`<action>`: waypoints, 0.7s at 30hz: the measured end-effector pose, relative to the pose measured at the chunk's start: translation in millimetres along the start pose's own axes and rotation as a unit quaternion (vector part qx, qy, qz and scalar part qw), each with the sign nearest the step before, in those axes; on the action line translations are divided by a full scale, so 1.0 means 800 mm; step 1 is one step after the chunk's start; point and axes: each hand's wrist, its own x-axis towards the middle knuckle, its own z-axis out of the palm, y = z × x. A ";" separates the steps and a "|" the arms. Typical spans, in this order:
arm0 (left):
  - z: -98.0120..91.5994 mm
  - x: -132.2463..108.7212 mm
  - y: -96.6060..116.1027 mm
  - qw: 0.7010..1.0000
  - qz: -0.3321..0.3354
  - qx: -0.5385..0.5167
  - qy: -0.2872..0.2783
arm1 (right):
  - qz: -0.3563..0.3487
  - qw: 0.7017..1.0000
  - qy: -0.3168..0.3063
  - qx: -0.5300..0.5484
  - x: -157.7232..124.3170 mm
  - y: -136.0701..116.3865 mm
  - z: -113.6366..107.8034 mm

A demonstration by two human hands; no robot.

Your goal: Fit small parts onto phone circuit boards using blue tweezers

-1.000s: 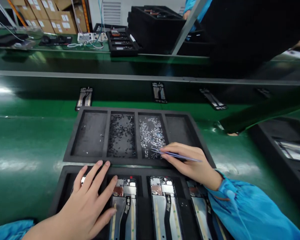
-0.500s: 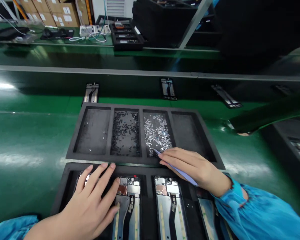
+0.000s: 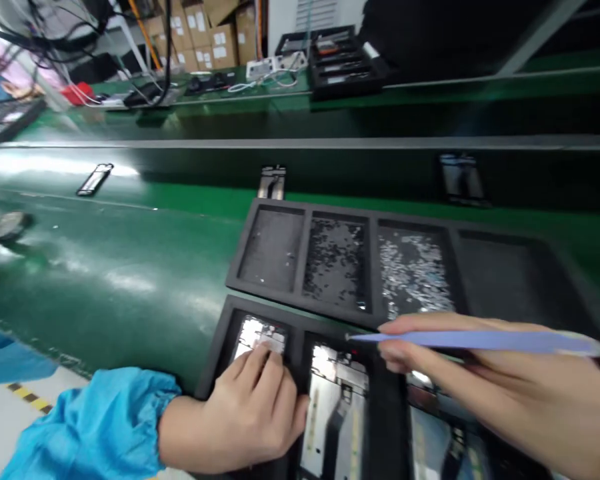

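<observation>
Upper tray: a black tray [image 3: 373, 267] on the green bench [image 3: 145, 267], with four compartments in view; a few specks in the leftmost, dark bits [image 3: 335, 257] scattered in the second, silver bits [image 3: 415, 273] spread over the third, bare dark floor in the visible part of the fourth.
Lower tray: another black tray [image 3: 386, 413], just in front; the first phone [image 3: 253, 333], second phone [image 3: 353, 427] and third phone [image 3: 435, 440] lie in separate compartments.
Left hand: the left hand [image 3: 250, 417] lies over the first phone, fingers bent and close together; whether they grip it, I cannot tell.
Right hand: the right hand [image 3: 520, 387], well apart from the left, pinches lilac tweezers [image 3: 480, 341].
Tweezers: nearly level, tip above the lower tray, near the second phone's top end; a tiny speck shows there.
Far tray: a black tray [image 3: 347, 88] holding blurred items.
</observation>
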 end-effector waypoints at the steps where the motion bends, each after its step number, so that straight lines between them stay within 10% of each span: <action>1: 0.000 -0.001 0.001 1.000 -0.015 0.010 -0.005 | -0.032 0.999 -0.009 0.012 0.013 -0.013 0.017; 9: 0.014 -0.011 0.004 0.992 -0.079 0.089 -0.029 | -0.029 0.998 0.025 0.046 0.056 -0.047 0.163; 21: 0.017 -0.012 0.005 0.993 -0.091 0.078 -0.014 | -0.116 0.993 0.011 -0.001 0.046 -0.041 0.170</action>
